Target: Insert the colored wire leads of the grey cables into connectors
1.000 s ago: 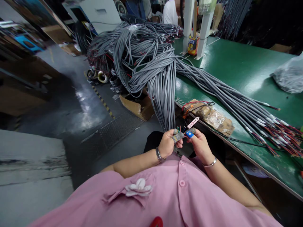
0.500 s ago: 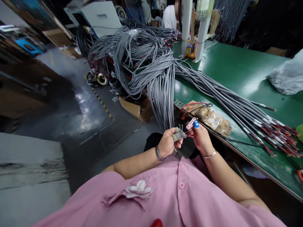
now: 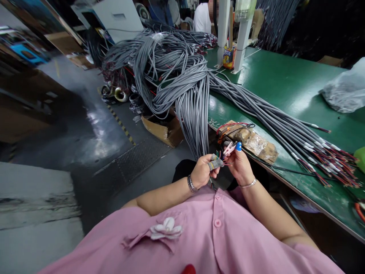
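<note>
Wires point(image 3: 219, 154) fan out between the two hands, in front of the shirt point(image 3: 196, 228) and just short of the bench point(image 3: 291, 72) edge. The left hand point(image 3: 203, 171) pinches them in sleeved fingers; the right hand point(image 3: 241, 165) grips a pink clip point(image 3: 229, 148) close to their tips, and whether it also touches a wire I cannot tell. A slack left pinch could let the thin strands spring apart or cross; the clip could snag or bend one, or slide off the blue thumb cap point(image 3: 238, 146). Just beyond, a wrapped block point(image 3: 255, 142) with loose leads point(image 3: 233, 123) could catch the right hand. Hanging cables point(image 3: 196, 114) crowd the space past the left hand, above a carton point(image 3: 159, 130), while more cable ends point(image 3: 327, 156) lie along the bench to the right, where a swinging elbow might drag them.
</note>
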`<state>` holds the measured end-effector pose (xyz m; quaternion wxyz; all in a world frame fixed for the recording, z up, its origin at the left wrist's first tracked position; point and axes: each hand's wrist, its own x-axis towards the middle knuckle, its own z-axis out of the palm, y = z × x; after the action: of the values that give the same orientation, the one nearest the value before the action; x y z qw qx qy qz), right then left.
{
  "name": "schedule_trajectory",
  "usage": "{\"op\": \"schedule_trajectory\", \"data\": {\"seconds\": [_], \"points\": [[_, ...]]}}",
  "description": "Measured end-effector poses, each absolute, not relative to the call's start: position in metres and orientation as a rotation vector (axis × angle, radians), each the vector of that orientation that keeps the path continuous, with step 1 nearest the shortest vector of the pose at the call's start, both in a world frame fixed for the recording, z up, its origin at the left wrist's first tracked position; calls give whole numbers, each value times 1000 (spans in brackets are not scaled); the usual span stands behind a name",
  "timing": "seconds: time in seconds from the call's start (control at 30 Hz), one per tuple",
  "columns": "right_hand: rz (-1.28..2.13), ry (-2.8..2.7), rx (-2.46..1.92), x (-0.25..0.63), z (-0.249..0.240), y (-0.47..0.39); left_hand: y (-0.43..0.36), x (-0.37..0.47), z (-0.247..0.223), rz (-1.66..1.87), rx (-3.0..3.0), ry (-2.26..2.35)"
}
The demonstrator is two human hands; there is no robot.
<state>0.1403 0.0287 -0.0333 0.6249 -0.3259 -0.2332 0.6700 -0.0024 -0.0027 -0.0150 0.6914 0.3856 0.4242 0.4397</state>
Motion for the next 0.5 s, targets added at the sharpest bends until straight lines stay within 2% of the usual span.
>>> {"op": "schedule_trajectory", "data": {"seconds": [0.5], "points": [[1785, -501, -676, 150, -31, 20, -11, -8, -12, 974, 910, 951]]}}
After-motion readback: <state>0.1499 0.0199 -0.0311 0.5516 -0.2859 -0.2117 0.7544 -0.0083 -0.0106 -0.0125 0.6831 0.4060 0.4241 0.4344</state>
